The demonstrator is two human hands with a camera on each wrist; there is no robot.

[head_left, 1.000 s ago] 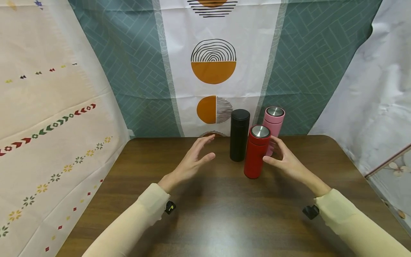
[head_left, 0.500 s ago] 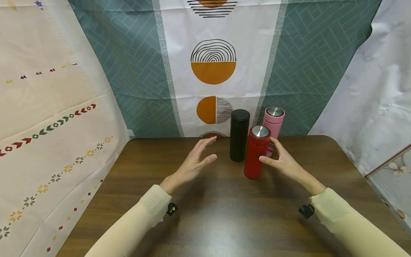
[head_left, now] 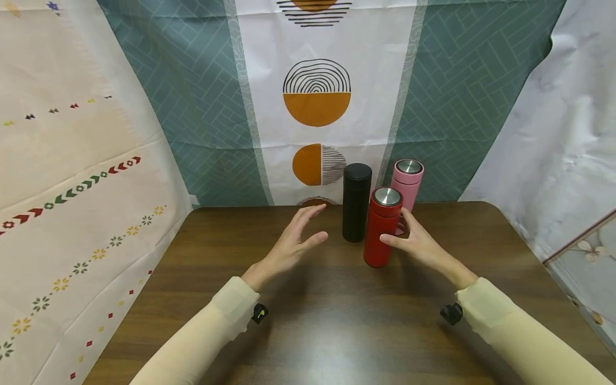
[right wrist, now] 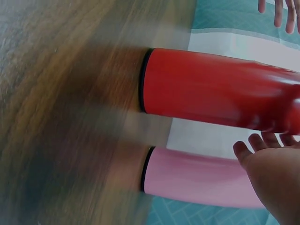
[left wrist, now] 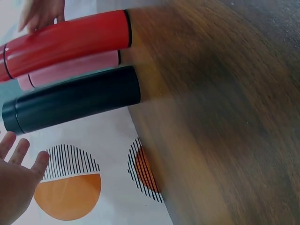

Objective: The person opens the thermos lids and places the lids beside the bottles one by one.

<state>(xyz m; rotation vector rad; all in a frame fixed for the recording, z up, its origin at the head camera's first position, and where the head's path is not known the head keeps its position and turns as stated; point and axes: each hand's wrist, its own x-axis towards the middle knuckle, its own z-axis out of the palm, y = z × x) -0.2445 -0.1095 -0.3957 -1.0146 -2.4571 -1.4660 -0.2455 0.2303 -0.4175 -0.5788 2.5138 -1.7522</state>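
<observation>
A red insulated bottle [head_left: 378, 243] with a silver-topped lid stands upright on the table. My right hand [head_left: 420, 245] is at its right side, thumb across the front and fingers curving loosely beside it. In the right wrist view the fingertips [right wrist: 258, 142] come close to the red bottle [right wrist: 206, 89]; whether they touch cannot be told. A pink bottle [head_left: 407, 187] stands behind, partly hidden by the red one and the hand. A black bottle [head_left: 355, 211] stands to the left. Further left my left hand [head_left: 289, 246] hovers, palm inward, holding nothing.
The dark brown wooden table [head_left: 327, 321] runs up to a patterned cloth [head_left: 216, 133] hanging behind the bottles. Other cloths hang at the left [head_left: 72, 214] and right. All three bottles stand close together near the back edge.
My right hand has moved left, its thumb coming further across the front of the red bottle. My left hand has shifted slightly right. The bottles stay where they stand.
</observation>
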